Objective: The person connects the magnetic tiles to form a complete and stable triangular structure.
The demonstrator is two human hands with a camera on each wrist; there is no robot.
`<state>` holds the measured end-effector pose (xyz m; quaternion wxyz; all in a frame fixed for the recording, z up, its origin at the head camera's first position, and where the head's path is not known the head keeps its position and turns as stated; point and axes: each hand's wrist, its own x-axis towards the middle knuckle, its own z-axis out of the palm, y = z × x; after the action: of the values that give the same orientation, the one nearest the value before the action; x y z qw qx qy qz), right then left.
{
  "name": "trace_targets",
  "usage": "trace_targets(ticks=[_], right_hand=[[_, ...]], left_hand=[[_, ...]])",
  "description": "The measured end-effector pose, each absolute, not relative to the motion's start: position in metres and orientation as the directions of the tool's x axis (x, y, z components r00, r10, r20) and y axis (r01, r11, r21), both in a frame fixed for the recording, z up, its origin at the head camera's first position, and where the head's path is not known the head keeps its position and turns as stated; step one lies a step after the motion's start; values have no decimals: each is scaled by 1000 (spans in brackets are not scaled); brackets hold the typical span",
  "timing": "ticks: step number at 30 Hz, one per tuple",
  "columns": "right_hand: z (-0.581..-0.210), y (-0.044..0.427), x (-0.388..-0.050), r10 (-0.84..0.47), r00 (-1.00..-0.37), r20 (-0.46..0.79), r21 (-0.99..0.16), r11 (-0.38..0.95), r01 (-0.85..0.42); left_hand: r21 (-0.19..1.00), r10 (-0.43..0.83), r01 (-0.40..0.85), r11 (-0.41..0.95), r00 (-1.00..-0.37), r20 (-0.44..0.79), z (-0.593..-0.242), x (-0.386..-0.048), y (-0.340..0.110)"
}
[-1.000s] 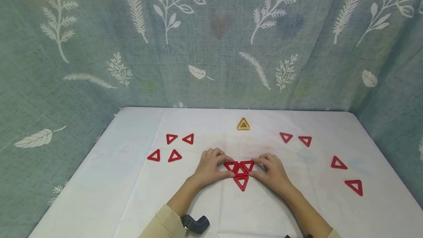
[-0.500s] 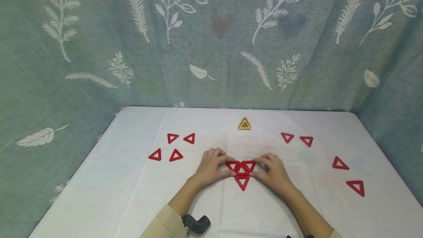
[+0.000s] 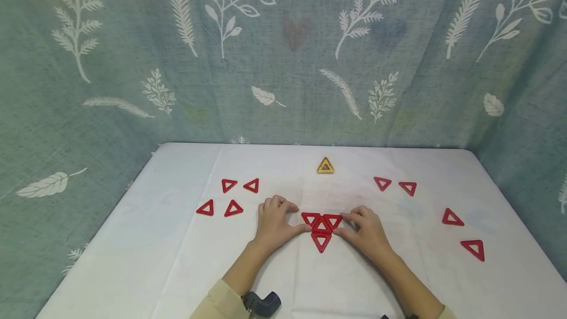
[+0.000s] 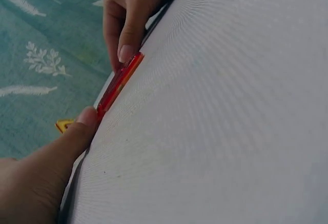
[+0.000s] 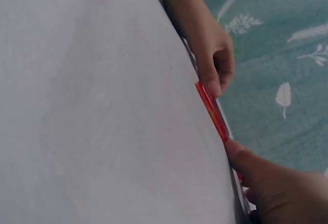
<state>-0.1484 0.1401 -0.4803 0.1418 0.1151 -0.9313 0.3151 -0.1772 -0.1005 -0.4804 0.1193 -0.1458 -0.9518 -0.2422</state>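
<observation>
Four-part red cluster of hollow triangle tiles lies flat at the table's middle: an upper left tile point(image 3: 311, 214), an upper right tile point(image 3: 332, 216), a centre tile point(image 3: 322, 231) and a bottom tile point(image 3: 321, 249) pointing toward me. My left hand point(image 3: 274, 223) is beside the cluster, its thumb tip at the left edge and its index finger held apart from the upper left tile. With thumb and index finger, my right hand point(image 3: 368, 233) pinches the upper right tile. Both wrist views show the red tiles point(image 4: 120, 83) edge-on, with thumbs close against them.
Several loose red triangles lie at the left, one being a near tile point(image 3: 233, 213); others lie at the right, including a corner tile point(image 3: 480, 254). A yellow triangle point(image 3: 325, 171) lies at the back. Green leaf-print cloth point(image 3: 283, 127) hangs behind the white table point(image 3: 177, 260).
My left hand's fingers have drawn away to the left from the upper left tile, widening the gap from its thumb. The right hand stays at the cluster.
</observation>
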Motion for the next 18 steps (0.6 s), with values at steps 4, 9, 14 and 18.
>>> trace_targets(ticks=[4, 9, 14, 18], right_hand=[[-482, 137, -147, -111, -927, 359, -525, 797, -299], [-480, 134, -146, -74, -927, 368, -549, 788, -280], [-477, 132, -146, -32, -951, 308, -605, 765, -222], [-477, 132, -147, -32, -960, 278, -615, 761, -204]], left_hand=[[441, 241, 344, 829, -931, 273, -482, -177, -100], [465, 253, 336, 819, -939, 234, -482, -178, -99], [507, 226, 296, 809, -954, 197, -479, -177, -97], [567, 199, 288, 772, -956, 215, -475, -172, -96]])
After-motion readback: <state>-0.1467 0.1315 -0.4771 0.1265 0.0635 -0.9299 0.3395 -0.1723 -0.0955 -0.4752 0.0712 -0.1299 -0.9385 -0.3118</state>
